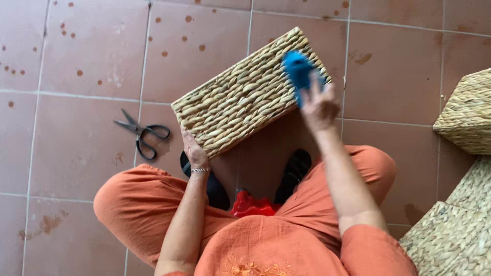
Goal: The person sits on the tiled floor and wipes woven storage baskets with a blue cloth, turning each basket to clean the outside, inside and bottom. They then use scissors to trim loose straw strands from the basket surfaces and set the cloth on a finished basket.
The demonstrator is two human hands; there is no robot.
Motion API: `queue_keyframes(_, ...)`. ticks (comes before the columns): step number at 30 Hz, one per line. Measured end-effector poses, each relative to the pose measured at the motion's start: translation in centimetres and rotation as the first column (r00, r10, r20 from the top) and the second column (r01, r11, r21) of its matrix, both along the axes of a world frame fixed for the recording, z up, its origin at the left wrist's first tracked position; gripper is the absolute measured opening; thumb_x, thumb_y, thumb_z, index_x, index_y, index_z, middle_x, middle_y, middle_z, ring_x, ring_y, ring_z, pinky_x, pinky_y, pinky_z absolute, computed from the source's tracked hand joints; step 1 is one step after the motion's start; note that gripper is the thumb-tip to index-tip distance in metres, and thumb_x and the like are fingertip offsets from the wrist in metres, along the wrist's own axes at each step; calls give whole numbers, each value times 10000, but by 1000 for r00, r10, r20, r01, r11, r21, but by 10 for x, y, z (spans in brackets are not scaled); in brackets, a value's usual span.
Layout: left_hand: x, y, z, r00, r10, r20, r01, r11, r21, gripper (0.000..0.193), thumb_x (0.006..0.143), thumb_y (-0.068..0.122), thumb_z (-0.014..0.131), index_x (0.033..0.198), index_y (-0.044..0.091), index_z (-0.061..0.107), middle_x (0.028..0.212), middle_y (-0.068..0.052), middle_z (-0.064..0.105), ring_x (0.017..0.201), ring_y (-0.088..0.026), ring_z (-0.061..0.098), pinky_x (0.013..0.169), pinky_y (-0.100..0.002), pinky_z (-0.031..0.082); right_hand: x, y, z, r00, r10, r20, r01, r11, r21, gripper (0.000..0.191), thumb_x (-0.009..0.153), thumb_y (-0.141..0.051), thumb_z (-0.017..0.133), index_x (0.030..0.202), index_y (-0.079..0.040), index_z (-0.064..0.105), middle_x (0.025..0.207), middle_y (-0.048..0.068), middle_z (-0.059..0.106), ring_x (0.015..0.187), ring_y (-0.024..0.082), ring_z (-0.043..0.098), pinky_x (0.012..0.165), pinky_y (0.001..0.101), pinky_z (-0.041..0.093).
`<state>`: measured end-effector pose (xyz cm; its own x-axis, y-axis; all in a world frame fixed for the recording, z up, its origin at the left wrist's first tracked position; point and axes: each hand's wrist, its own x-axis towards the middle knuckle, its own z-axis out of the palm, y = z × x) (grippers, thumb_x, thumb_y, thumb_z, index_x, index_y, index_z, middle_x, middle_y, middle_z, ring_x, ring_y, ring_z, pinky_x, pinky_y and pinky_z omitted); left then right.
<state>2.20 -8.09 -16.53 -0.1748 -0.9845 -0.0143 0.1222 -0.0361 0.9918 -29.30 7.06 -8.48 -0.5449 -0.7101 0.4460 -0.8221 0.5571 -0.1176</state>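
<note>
The basket (pixel 245 94) lies on the floor (pixel 82 153), scissors (pixel 142 133) left of it, more baskets (pixel 468 112) well to its right (partly cropped).

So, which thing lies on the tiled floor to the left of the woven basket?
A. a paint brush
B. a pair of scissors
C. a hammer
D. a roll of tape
B: a pair of scissors with dark handles lies on the floor tiles, left of the woven basket.
</note>
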Motion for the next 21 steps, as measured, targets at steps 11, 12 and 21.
queue_keyframes(11,3,4,31,999,-36,-15,37,999,34,554,1138,348,359,1573,6,346,1476,-138,540,1295,-195,545,1102,-327,446,-80,2,18,518,130,845,330,882,-338,340,1014,-254,705,1282,-45,689,1164,65,751,1030,131,657,895,327,526)
queue_keyframes(12,6,4,32,995,-54,-86,58,997,46,559,1127,340,392,1573,9,331,1457,-139,540,1275,-195,552,1092,-328,457,-78,0,19,460,228,858,286,877,-386,376,1000,-234,705,1332,-59,680,1189,39,739,1064,104,657,925,302,509)
queue_keyframes(21,10,0,60,940,46,-338,141,849,508,534,1041,390,428,1492,105,404,1431,-114,559,1211,-266,630,996,-449,555,-75,13,78,364,396,843,250,830,-498,311,964,-176,710,1227,-11,727,1009,18,705,919,104,612,832,266,503)
